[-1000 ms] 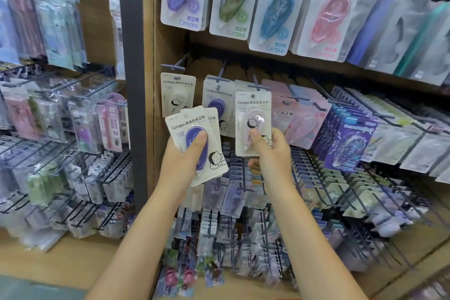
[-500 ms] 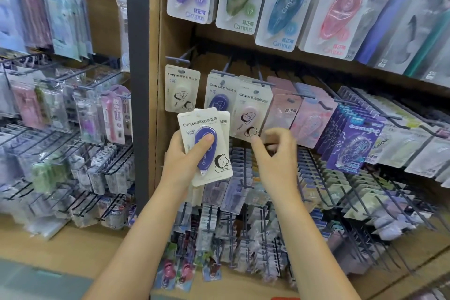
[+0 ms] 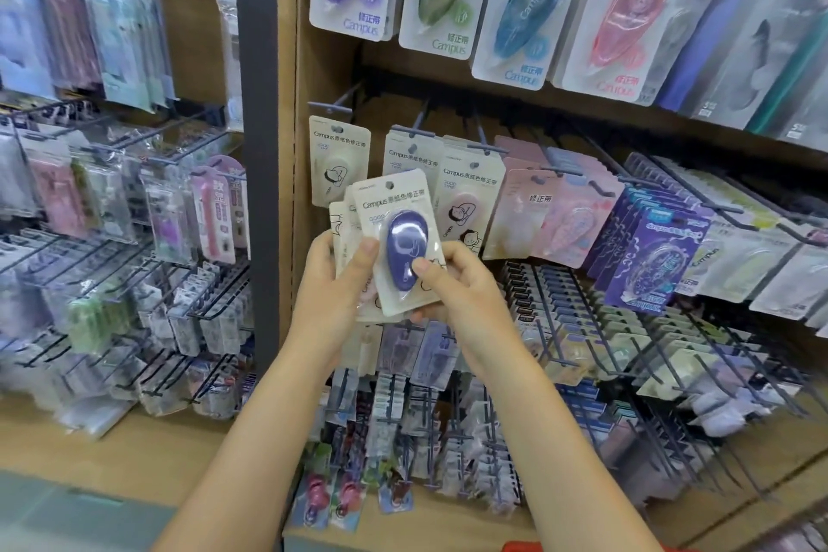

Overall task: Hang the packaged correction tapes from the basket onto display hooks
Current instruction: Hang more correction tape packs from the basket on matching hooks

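At a stationery display, a person's L hand (image 3: 331,282) is gripping a small fan of packs (image 3: 347,238), thumb pressing on the front, while the R hand (image 3: 452,282) is pinching the front purple pack (image 3: 398,238), thumb on its blister and fingers curled behind. The step appears to be peeling that pack off the fan for hanging.

To do it well: the R hand should be sliding the purple pack up and clear w/o dragging the cards behind it, then lining its top hole (image 3: 390,184) up w/ the hook (image 3: 414,126) where a purple pack (image 3: 405,159) is already hanging. Keeping the card square to the hook tip should be stopping it from snagging. L hand should be keeping the rest pinched.

Count: 1 purple pack in front; at least 2 more cards are showing behind it, exact no. can't be told. In the row just behind, 3 cream packs are hanging in front, 1 per hook. Above, 4 large packs are hanging: purple, green, blue, pink. The basket isn't clearly in view.
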`<state>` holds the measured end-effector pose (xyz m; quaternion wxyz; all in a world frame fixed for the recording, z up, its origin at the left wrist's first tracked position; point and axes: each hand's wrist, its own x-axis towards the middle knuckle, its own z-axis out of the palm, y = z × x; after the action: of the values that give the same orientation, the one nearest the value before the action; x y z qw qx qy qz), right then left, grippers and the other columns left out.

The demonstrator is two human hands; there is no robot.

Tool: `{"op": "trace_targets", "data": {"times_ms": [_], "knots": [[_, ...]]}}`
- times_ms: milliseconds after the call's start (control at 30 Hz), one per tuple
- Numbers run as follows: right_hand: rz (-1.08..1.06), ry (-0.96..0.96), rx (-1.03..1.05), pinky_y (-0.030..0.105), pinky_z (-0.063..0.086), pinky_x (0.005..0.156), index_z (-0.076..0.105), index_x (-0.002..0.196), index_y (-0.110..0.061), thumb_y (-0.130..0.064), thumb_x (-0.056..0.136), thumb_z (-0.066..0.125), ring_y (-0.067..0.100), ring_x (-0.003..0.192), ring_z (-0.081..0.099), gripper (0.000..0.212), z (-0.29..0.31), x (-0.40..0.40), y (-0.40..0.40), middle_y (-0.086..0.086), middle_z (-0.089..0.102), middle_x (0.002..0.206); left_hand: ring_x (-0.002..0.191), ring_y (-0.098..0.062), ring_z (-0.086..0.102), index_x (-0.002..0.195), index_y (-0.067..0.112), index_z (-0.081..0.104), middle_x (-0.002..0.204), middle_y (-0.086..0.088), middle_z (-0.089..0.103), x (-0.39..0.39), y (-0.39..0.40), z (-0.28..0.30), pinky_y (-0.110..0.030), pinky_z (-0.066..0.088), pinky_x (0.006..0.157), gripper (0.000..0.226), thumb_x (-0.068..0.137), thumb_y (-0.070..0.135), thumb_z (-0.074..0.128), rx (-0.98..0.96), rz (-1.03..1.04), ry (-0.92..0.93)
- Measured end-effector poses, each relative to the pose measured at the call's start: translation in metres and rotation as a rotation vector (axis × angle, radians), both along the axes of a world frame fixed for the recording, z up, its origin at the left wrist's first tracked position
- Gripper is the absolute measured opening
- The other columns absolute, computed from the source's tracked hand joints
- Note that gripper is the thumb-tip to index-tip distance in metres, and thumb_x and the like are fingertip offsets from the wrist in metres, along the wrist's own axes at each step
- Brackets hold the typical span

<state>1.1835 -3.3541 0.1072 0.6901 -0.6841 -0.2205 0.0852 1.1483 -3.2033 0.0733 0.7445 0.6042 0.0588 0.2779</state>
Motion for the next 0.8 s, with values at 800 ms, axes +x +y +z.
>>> {"op": "trace_targets", "data": {"times_ms": [800], "knots": [[-0.278,0.033,-0.092,0.029,0.052,0.046,0.061,0.105,-0.001,-0.045,0.096,0.067,0.021,0.050,0.066,0.045,0.010,0.043,0.040,0.017,0.074,0.077,0.109,-0.011,0.072,0.120,0.027,0.055,0.122,0.005,0.072,-0.014,0.026,0.008,-0.047,0.058,0.099,0.054,0.077,0.047,0.080,-0.087,0.122,-0.021]]}}
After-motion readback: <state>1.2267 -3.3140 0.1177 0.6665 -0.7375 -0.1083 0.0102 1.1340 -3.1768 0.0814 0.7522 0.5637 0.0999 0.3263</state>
